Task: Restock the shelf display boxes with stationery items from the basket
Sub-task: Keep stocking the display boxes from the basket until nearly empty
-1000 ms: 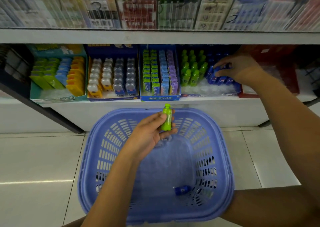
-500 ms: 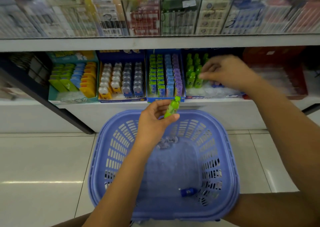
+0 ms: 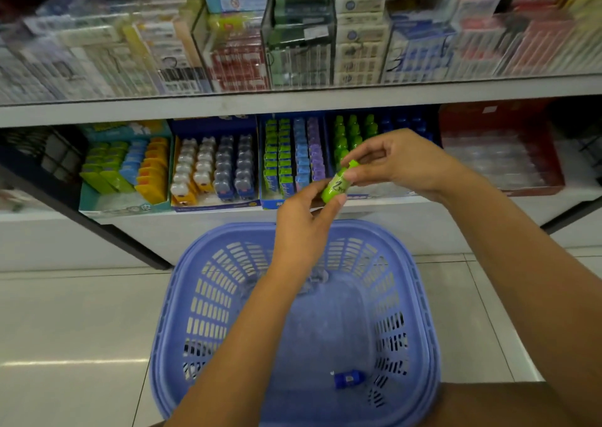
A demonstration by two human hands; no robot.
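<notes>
1. One small green bottle point(image 3: 337, 183) is held above one purple basket point(image 3: 208, 283); one blue item point(image 3: 348, 378) lies on the basket floor. Five display boxes are counted on the lower shelf point(image 3: 456, 201).
2. The bottle's lower end is pinched by the left hand point(image 3: 306, 227), fingers closed narrowly; its cap end is gripped by the right hand point(image 3: 404, 162).
3. The bottle is held tilted, in front of the green-and-blue bottle box point(image 3: 384, 195).
4. The basket is set on a pale tiled floor point(image 3: 71, 329).

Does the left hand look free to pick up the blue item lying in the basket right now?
Probably not yet: the left hand holds the green bottle jointly with the right hand. The blue item lies uncovered.
</notes>
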